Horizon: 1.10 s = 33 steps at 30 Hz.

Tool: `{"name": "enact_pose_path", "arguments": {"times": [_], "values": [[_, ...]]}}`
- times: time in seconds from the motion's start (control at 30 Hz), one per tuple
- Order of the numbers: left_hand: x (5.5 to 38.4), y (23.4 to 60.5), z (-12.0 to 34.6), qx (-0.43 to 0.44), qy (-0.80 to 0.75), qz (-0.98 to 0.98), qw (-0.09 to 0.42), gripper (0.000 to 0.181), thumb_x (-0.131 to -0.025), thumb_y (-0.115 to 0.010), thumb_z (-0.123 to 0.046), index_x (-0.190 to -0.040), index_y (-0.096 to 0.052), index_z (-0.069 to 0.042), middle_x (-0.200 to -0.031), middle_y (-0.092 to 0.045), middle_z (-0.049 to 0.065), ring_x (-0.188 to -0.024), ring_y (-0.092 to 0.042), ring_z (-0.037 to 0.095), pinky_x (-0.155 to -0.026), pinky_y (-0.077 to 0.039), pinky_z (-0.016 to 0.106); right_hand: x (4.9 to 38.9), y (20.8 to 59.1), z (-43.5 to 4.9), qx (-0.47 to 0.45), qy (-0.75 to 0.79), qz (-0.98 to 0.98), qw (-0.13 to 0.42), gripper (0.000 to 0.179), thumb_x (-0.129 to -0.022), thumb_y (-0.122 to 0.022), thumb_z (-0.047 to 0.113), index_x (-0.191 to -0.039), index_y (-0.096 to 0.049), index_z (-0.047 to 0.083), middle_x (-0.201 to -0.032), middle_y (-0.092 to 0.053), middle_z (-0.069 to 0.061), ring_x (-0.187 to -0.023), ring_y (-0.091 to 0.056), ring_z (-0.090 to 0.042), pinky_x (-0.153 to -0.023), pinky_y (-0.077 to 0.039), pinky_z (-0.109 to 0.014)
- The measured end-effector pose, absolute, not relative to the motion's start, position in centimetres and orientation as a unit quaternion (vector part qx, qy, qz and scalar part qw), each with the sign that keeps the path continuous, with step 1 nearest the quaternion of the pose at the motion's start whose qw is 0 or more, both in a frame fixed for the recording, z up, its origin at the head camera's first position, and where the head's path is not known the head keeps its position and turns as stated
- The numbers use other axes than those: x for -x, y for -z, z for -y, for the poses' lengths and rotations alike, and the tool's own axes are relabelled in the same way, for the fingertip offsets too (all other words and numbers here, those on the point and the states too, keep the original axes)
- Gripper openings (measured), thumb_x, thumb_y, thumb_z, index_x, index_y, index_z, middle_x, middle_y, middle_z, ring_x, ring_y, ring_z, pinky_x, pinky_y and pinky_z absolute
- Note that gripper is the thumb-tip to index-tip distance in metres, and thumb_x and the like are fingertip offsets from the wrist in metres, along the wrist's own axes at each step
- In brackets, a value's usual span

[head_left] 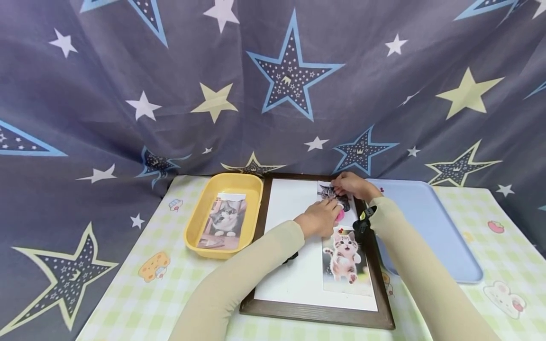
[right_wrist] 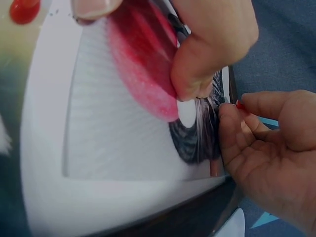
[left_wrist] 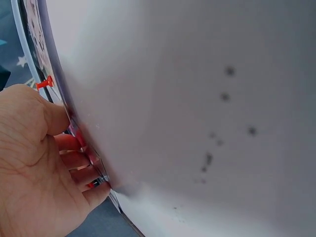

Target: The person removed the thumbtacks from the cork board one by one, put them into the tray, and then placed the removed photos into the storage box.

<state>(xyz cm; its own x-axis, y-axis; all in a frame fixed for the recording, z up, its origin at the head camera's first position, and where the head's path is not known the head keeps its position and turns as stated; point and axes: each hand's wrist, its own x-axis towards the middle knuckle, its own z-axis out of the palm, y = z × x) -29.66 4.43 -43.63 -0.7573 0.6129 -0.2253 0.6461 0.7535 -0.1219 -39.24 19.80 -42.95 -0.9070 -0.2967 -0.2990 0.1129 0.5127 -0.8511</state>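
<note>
Two hands (head_left: pixel 319 218) (head_left: pixel 357 186) at cat photo (head_left: pixel 346 203); tablecloth (head_left: pixel 141 305) checkered, starry curtain (head_left: pixel 273 137) behind.

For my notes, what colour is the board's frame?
The frame is dark brown, best seen in the head view.

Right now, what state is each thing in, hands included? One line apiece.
Left hand: fingers pressing on the far cat photo.
Right hand: pinching a red pushpin.
Far cat photo: face up on the framed board.
Near kitten photo: face up, second pushpin at its top.
Framed board: lying flat.
Yellow tray: upright, holding a third photo.
Blue tray: upright.
</note>
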Motion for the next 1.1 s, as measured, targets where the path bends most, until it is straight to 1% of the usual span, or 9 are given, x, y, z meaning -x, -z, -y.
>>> {"name": "enact_pose_path", "arguments": {"times": [0.13, 0.4, 0.67, 0.9, 0.97, 1.1], "values": [[29.37, 43.76, -4.38, -0.337, 0.101, -0.932, 0.083, 0.055, -0.105, -0.048, -0.038, -0.154, -0.036, -0.017, -0.164, -0.031, 0.004, -0.153, -0.031, 0.02, -0.123, -0.032, 0.032, 39.05, 43.14, -19.83, 0.059, 0.493, -0.841, 0.214, 0.026, -0.105, -0.045, 0.007, -0.12, -0.051, -0.014, -0.092, -0.056, -0.006, -0.083, -0.056, -0.015, -0.079, -0.052, -0.026], [29.35, 43.57, -4.24, -0.337, 0.096, -0.933, 0.08, 0.055, -0.103, -0.051, -0.038, -0.152, -0.037, -0.017, -0.163, -0.032, 0.004, -0.152, -0.031, 0.02, -0.123, -0.033, 0.032, 39.14, 43.12, -19.69, 0.057, 0.492, -0.842, 0.212, 0.022, -0.105, -0.047, 0.01, -0.115, -0.051, -0.009, -0.095, -0.055, -0.007, -0.086, -0.055, -0.017, -0.083, -0.051, -0.029], [29.32, 43.45, -4.2, -0.342, 0.098, -0.932, 0.073, 0.053, -0.104, -0.049, -0.038, -0.151, -0.038, -0.016, -0.162, -0.033, 0.004, -0.151, -0.033, 0.021, -0.122, -0.034, 0.032, 39.39, 43.24, -19.78, 0.057, 0.494, -0.842, 0.207, 0.019, -0.105, -0.047, 0.009, -0.109, -0.052, -0.008, -0.09, -0.056, -0.005, -0.081, -0.055, -0.015, -0.077, -0.051, -0.024], [29.44, 43.44, -4.36, -0.339, 0.103, -0.932, 0.076, 0.054, -0.105, -0.047, -0.038, -0.153, -0.036, -0.016, -0.165, -0.031, 0.005, -0.153, -0.03, 0.02, -0.123, -0.033, 0.032, 39.47, 43.22, -19.96, 0.06, 0.502, -0.838, 0.204, 0.019, -0.105, -0.048, 0.009, -0.108, -0.052, -0.009, -0.088, -0.056, -0.004, -0.079, -0.055, -0.013, -0.075, -0.051, -0.023], [29.45, 43.46, -4.36, -0.34, 0.103, -0.931, 0.079, 0.055, -0.105, -0.047, -0.038, -0.153, -0.036, -0.016, -0.165, -0.03, 0.005, -0.153, -0.029, 0.02, -0.123, -0.033, 0.032, 39.49, 43.26, -19.95, 0.056, 0.503, -0.838, 0.205, 0.019, -0.105, -0.048, 0.009, -0.109, -0.052, -0.009, -0.089, -0.056, -0.005, -0.08, -0.055, -0.014, -0.075, -0.051, -0.023], [29.47, 43.57, -4.34, -0.342, 0.102, -0.93, 0.083, 0.055, -0.105, -0.048, -0.038, -0.154, -0.036, -0.016, -0.164, -0.03, 0.005, -0.153, -0.03, 0.02, -0.123, -0.033, 0.032, 39.4, 43.35, -19.94, 0.053, 0.497, -0.841, 0.207, 0.021, -0.104, -0.047, 0.008, -0.114, -0.051, -0.011, -0.092, -0.055, -0.007, -0.083, -0.055, -0.016, -0.077, -0.051, -0.024]]}}
